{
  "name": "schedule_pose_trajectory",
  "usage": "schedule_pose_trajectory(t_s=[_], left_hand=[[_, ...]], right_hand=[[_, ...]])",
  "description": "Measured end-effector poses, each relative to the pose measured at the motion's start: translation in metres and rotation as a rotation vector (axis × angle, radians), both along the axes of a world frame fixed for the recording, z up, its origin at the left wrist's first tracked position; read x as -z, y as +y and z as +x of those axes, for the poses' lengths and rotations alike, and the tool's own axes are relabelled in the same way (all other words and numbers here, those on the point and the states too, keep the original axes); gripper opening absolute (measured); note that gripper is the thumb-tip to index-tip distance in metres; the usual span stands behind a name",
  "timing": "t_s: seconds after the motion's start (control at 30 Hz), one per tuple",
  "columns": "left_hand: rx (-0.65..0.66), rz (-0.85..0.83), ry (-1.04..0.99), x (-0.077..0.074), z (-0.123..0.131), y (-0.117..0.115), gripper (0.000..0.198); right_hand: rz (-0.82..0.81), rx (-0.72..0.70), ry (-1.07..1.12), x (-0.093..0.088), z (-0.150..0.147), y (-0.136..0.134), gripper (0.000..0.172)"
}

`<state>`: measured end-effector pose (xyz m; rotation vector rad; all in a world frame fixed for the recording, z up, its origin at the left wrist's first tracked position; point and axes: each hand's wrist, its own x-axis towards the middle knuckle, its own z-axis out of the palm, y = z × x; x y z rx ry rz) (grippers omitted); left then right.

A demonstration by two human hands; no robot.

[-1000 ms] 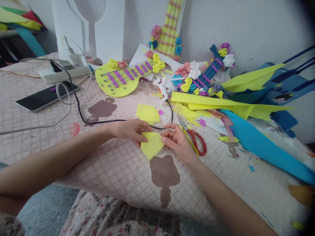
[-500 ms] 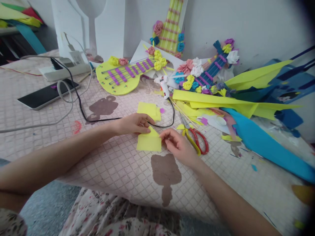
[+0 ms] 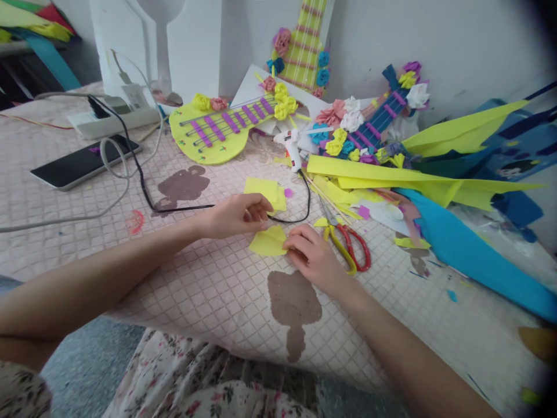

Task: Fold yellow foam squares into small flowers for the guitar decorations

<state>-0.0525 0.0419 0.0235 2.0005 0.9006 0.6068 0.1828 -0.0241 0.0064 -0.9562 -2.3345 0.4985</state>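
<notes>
Head view: yellow paper [image 3: 268, 242], apparently being folded.
It sits between the hands: right hand [image 3: 312, 253] pinching its near side edge, left hand [image 3: 238, 216] curled by its top, grip unclear. Next likely calls for steadying both edges.

The small paper [image 3: 266, 242] shows me a light yellow, and the sheets [image 3: 259, 188] behind it have the same yellow. I see a pale pink tablecloth [image 3: 209, 302] with crossing lines and brown shapes. The lying guitar [image 3: 235, 149] is yellow with purple bars. I find the scissors [image 3: 343, 231] with one red handle and one yellow. The glue gun [image 3: 293, 155] is mostly white, the skirt [image 3: 159, 371] whitish with pink flowers.
</notes>
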Motion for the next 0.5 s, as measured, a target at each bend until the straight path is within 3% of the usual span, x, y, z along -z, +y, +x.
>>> schedule_pose_trajectory(t_s=[0.17, 0.33, 0.5], left_hand=[[0.294, 0.198, 0.153, -0.012, 0.000, -0.012, 0.038], [0.296, 0.342, 0.188, -0.004, 0.009, -0.026, 0.033], [0.309, 0.395, 0.186, -0.003, 0.007, -0.017, 0.022]], right_hand=[[-0.058, 0.049, 0.021, 0.000, 0.001, 0.002, 0.013], [-0.092, 0.088, 0.038, -0.002, 0.002, 0.003, 0.015], [-0.127, 0.065, 0.001, -0.003, 0.005, 0.004, 0.015]])
